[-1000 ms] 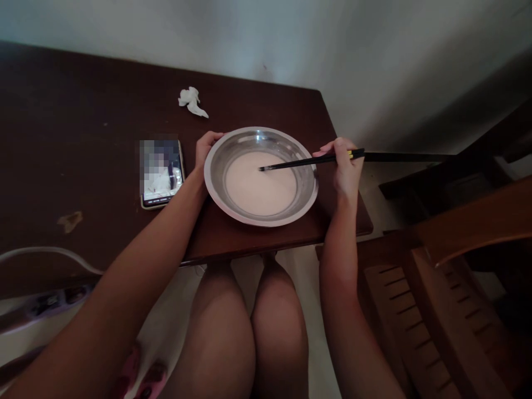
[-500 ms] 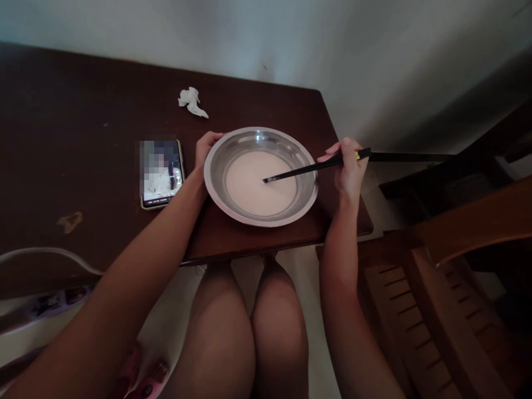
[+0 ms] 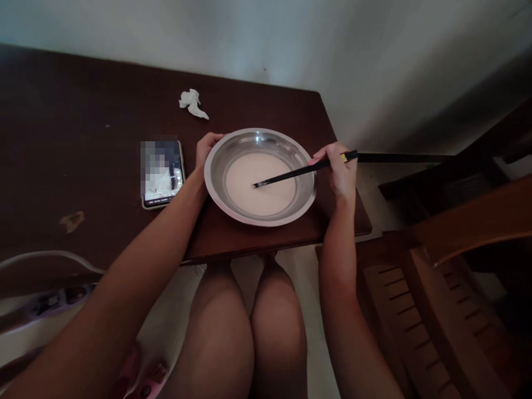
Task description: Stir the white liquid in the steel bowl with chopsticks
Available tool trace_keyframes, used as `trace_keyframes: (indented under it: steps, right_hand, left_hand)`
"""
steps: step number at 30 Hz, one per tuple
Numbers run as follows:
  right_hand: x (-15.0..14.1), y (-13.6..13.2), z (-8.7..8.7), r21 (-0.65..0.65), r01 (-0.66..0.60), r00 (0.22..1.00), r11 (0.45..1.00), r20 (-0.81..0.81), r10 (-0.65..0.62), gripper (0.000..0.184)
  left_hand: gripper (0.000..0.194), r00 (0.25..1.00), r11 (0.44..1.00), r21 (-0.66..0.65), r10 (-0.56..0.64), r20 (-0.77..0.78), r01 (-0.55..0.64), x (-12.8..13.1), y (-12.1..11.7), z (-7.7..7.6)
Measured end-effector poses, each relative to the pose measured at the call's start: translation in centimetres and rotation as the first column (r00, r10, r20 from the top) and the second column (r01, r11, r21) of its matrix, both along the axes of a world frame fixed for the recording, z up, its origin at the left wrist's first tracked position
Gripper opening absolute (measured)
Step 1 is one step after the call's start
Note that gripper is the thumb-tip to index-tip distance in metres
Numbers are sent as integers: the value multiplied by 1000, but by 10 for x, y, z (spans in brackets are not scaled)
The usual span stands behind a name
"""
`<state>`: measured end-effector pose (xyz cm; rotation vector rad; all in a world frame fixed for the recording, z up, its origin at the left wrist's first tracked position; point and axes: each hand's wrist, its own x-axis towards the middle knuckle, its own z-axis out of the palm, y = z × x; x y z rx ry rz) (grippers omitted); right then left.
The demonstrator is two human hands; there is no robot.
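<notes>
A wide metal bowl [image 3: 307,207] stands near the front edge of the dark wooden table. Inside it is a pale, creamy liquid [image 3: 266,199]. My left hand [image 3: 206,148] grips the bowl's left rim, its fingers partly hidden behind the side. In my right hand [image 3: 341,169], closed over the bowl's right side, are black chopsticks [image 3: 297,171] with a gold band. They slant down to the left, and their tips meet the liquid near the middle of the bowl.
Left of the bowl lies a phone [image 3: 164,177] with a lit screen. A crumpled tissue [image 3: 193,104] rests farther back, towards the wall [image 3: 233,39]. A white cable [image 3: 50,254] crosses the table's left front. To the right is a slatted wooden chair [image 3: 409,310].
My right hand has moved left and slightly down, carrying the chopstick tips left through the liquid. My left hand stays on the rim.
</notes>
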<state>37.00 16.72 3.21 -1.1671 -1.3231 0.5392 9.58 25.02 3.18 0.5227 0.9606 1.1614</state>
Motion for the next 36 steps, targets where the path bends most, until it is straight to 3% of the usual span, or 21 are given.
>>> trace_keyframes:
  steps: [7, 12, 18, 24, 29, 36]
  right_hand:
    - [3, 4, -1, 73, 113, 994, 991, -16, -112, 66]
    - [-2, -2, 3, 0, 6, 1000, 1000, 11, -6, 58]
    - [-1, 0, 4, 38, 108, 994, 993, 2, -108, 62]
    - [-3, -1, 3, 20, 5, 1000, 1000, -2, -5, 52]
    - [3, 3, -2, 103, 96, 995, 990, -21, -94, 64]
    - [1, 2, -3, 13, -11, 1000, 1000, 21, 11, 55]
  left_hand:
    - [30, 999, 1000, 12, 18, -37, -18, 1, -1, 2]
    - [33, 1000, 1000, 18, 10, -21, -10, 1, -1, -1]
    - [29, 1000, 999, 31, 10, -25, -9, 0, 0, -3]
    - [32, 1000, 999, 35, 19, -9, -19, 1, -1, -1]
    - [42, 1000, 1000, -8, 3, 4, -3, 1, -1, 3]
    - [40, 1000, 999, 41, 4, -12, -4, 1, 0, -1]
